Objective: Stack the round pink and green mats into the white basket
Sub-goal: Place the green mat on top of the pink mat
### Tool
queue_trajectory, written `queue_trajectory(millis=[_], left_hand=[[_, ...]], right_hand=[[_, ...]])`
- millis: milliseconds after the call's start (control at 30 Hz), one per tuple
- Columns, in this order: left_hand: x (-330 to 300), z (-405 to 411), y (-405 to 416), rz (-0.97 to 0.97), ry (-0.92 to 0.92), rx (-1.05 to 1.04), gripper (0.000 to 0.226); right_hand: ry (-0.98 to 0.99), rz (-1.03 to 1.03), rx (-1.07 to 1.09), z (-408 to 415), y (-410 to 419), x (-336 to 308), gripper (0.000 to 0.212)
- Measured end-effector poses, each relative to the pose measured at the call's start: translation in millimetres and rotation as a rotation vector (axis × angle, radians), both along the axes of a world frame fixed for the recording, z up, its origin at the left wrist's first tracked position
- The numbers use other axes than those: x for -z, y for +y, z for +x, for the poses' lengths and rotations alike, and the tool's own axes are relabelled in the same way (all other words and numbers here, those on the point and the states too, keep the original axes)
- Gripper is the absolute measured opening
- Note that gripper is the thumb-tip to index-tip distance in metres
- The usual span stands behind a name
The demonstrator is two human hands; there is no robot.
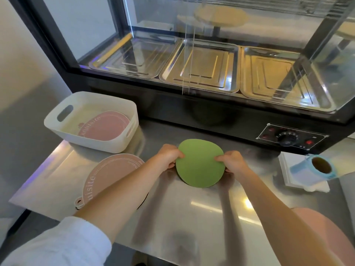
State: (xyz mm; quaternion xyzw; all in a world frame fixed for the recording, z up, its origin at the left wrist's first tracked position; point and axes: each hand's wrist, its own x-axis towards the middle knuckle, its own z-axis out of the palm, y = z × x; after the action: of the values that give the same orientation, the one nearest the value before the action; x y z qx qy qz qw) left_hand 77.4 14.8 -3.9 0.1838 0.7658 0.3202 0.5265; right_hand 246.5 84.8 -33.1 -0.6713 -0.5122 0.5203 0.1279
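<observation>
Both hands pinch green mat (199, 163) at opposite edges: left hand (170, 154), right hand (231, 161). Keep it level, carry to upper-left white basket (107, 143), lower flat onto pink mat (106, 125).

Glossy steel counter (192, 217), matt green mat (199, 164), smooth white plastic basket (92, 139).

The pink mat (107, 177) on the counter shows the large white letters "uisite", the start of the word hidden by an arm; smaller curved lettering near its top rim is too small to read. The mat in the basket (104, 125) carries a similar word, blurred.
</observation>
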Motion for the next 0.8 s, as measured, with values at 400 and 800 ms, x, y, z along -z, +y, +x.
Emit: queue_trajectory(millis=[400,800], left_hand=[[1,-21,-50,0.259,-0.096,-0.053,0.028],[-2,-97,-163,0.253,0.290,-0.250,0.041]], right_hand=[[0.183,0.053,-0.111,-15,-28,-32,0.012],[0.160,0.144,-0.473,-128,-96,-28,0.013]])
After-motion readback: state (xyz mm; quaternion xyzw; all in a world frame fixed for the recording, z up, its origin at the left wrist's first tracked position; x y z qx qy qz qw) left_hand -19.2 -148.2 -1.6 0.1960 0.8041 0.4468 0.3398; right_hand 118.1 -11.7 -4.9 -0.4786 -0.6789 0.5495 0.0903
